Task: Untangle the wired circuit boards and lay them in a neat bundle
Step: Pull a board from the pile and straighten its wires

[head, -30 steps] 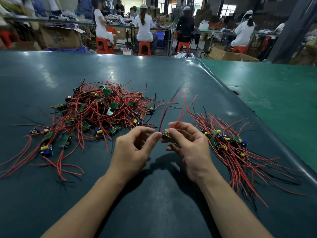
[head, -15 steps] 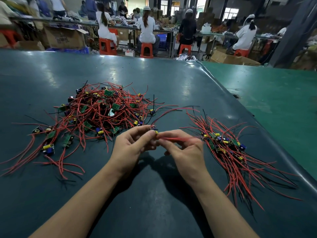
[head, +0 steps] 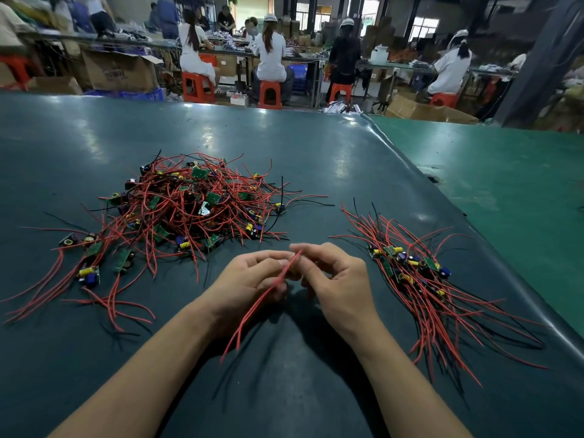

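A tangled heap of small green circuit boards with red and black wires (head: 192, 210) lies on the dark table to the left. To the right, a tidier bundle of boards (head: 410, 267) rests with its wires fanned toward me. Between the two, my left hand (head: 249, 282) and my right hand (head: 335, 279) together pinch one small board (head: 292, 269), mostly hidden by my fingertips. Its red wires (head: 252, 311) hang down and toward me, across my left hand, with thin black wires trailing below.
The dark table mat (head: 284, 390) ends at a raised edge (head: 521, 295) on the right, with green floor (head: 505, 172) beyond. A few loose boards (head: 91, 270) lie left of the heap. Several people sit on red stools (head: 270, 93) at benches far behind.
The held board's red wires pointed up and away a second ago, then swung sideways to the right, and now hang down toward me over my left hand. Both hands stayed together.
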Demonstrator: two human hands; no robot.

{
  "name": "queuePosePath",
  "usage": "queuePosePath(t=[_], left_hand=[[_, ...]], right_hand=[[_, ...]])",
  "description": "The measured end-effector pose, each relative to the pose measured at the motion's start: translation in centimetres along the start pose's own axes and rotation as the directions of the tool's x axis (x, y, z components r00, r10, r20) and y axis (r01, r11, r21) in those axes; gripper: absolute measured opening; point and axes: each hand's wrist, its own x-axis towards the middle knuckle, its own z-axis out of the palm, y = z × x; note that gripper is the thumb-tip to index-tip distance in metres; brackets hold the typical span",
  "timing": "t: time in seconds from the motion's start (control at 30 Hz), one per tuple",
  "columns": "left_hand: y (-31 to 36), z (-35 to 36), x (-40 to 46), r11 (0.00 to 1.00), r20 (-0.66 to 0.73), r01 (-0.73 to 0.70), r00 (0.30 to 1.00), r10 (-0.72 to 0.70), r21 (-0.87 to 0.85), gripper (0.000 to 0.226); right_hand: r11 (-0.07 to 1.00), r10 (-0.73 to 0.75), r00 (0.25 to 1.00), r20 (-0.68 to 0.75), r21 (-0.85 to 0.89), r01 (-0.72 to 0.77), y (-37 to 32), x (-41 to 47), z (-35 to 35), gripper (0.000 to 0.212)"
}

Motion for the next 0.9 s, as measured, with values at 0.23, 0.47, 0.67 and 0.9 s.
queuePosePath(t=[0.23, 0.47, 0.67, 0.9], left_hand=[[0.1, 0.1, -0.4, 1.000, 0.106, -0.007, 0.994, 0.005, 0.019, 0.028], [0.3, 0.1, -1.0, 0.997, 0.243, -0.025, 0.970, 0.007, 0.070, 0.021], [0.4, -0.4, -1.0, 0.994, 0.344, -0.028, 0.939, -0.010, 0.104, 0.024], [0.1, -0.5, -0.9, 0.996, 0.314, -0.039, 0.949, 0.011, 0.083, 0.024]], right_hand=[[0.914, 0.254, 0.967, -0.026, 0.333, -0.231, -0.4, 0.3, -0.3, 0.013], [0.725, 0.413, 0.904, -0.110, 0.641, -0.253, -0.3, 1.4, -1.2, 0.015], [0.680, 0.469, 0.849, -0.244, 0.713, -0.171, 0.1, 2.0, -2.2, 0.020], [0.624, 0.538, 0.818, -0.205, 0.749, -0.222, -0.2, 2.0, -2.5, 0.022]])
